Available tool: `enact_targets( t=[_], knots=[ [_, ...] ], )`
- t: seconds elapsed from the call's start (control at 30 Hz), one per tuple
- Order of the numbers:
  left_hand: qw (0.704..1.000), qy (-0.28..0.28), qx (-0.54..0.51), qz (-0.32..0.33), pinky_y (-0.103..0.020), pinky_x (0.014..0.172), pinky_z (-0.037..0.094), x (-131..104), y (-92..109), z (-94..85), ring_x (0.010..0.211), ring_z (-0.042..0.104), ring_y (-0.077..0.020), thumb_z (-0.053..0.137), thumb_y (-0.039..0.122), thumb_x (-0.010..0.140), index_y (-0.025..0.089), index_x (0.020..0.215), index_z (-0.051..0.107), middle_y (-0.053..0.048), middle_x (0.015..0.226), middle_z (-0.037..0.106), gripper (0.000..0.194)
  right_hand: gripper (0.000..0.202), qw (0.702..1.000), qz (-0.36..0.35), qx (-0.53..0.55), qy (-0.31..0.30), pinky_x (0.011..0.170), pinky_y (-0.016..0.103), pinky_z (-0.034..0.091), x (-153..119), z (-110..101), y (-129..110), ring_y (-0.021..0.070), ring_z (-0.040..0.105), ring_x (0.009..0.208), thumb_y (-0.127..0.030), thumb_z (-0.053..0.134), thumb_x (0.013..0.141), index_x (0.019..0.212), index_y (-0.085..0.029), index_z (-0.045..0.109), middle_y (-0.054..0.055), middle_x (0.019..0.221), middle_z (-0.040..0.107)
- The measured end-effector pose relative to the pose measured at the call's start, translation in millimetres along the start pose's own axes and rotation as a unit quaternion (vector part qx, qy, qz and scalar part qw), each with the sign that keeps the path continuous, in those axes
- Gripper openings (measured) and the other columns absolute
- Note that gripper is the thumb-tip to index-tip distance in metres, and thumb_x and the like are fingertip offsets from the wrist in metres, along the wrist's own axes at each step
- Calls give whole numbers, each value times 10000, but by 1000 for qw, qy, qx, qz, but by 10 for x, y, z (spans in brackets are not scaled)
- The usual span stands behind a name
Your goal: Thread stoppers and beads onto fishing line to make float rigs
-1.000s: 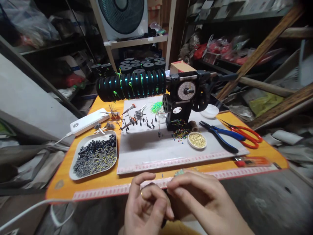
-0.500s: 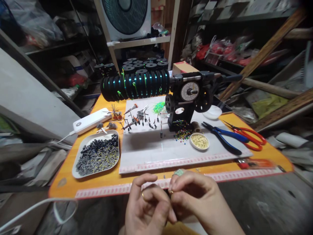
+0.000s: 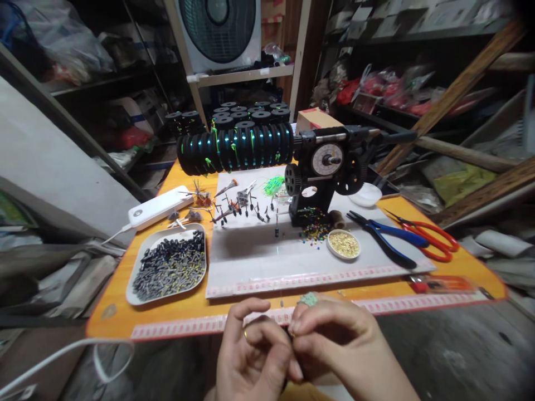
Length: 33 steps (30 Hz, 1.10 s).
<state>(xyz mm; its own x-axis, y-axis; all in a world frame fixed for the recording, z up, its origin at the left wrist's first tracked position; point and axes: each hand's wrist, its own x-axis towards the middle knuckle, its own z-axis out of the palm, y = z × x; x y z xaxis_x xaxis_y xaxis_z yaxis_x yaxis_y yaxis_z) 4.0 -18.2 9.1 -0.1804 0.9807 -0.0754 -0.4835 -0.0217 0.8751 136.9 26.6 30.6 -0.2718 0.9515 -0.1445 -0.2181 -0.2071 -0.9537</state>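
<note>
My left hand (image 3: 256,356) is at the front edge of the table with its fingers curled inward and a ring on one finger. Whatever it pinches is hidden behind the fingers. Touching it, my right hand (image 3: 334,334) pinches a tiny gold-coloured piece (image 3: 293,335) between thumb and forefinger; its exact kind is too small to tell. A greenish wrap covers part of one right finger. Beyond the hands stands a small white dish (image 3: 343,245) of gold bits, beside a scatter of coloured beads or pinheads (image 3: 314,227).
A white tray (image 3: 204,266) of small dark and grey tubes lies left. Black spools (image 3: 234,147) sit on a winding machine (image 3: 320,184) behind the white board (image 3: 254,264). Pliers (image 3: 388,239), red-handled scissors (image 3: 443,242) and an orange cutter (image 3: 445,284) lie right.
The view has shifted slightly, so the table scene sits a little further right. Both hands stay together in nearly the same pose; less of the gold-coloured piece shows between the right fingertips.
</note>
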Motion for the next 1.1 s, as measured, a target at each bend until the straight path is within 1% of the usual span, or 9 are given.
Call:
enact_targets(
  t=[0.2,0.3,0.5,0.6,0.7,0.8,0.93,1.03,1.1],
  knots=[
    [998,24,-57,6,-140,567,470,35,-56,35,549,590,-62,788,319,815,260,1100,584,54,645,659,356,254,960,-209,-180,-51,608,230,579,-79,-95,-26,158,689,661,-88,756,774,896,-300,825,50,771,715],
    [993,7,-102,51,-165,605,473,76,-111,77,571,563,-72,776,354,821,255,1084,609,59,601,635,326,349,937,-255,-213,-103,679,262,584,-124,-118,-94,189,698,756,-69,755,762,1003,-316,803,65,870,719],
    [989,-17,-137,48,-153,522,458,22,-180,127,502,546,-65,739,335,852,289,1079,599,51,644,658,270,149,948,-160,-271,-42,614,241,560,-69,-54,-255,165,683,669,-180,698,828,918,-278,765,24,759,701],
    [993,-17,-111,24,-150,506,465,-8,-174,84,528,584,-77,740,378,842,303,1046,618,34,713,675,249,134,930,-181,-317,-40,679,275,566,-52,-43,-264,188,672,697,-171,685,822,783,-273,763,25,707,705],
    [998,-45,-6,52,-185,513,486,38,-124,-4,572,606,-116,773,353,810,243,969,701,-14,718,678,206,156,927,-212,-311,-11,645,263,563,-92,-65,-236,197,660,697,-159,679,819,789,-289,761,35,724,698],
    [977,-109,122,133,-212,554,522,145,-32,-112,596,640,-142,733,169,832,207,835,755,-41,694,695,44,151,939,-231,-254,-31,650,261,567,-146,-114,-217,189,649,706,-185,694,840,846,-314,772,44,774,660],
    [923,-179,257,223,-308,749,606,271,86,-253,875,740,-235,713,76,820,234,902,776,-109,987,773,189,105,966,-200,-116,-118,767,320,572,-168,-178,-196,208,666,830,-351,687,881,844,-343,785,56,858,658],
    [900,-183,297,260,-370,844,606,299,104,-320,1185,634,-328,751,137,803,231,859,794,-152,1283,655,117,117,982,-132,-25,-132,739,308,558,-165,-197,-144,178,658,780,-394,676,891,841,-367,778,27,816,671],
    [899,-174,298,268,-327,776,613,291,99,-326,1099,668,-299,763,110,784,239,897,806,-150,1205,647,176,106,990,-97,-13,-104,680,264,540,-166,-194,-110,150,631,713,-391,698,879,812,-349,769,6,746,663]
  ],
)
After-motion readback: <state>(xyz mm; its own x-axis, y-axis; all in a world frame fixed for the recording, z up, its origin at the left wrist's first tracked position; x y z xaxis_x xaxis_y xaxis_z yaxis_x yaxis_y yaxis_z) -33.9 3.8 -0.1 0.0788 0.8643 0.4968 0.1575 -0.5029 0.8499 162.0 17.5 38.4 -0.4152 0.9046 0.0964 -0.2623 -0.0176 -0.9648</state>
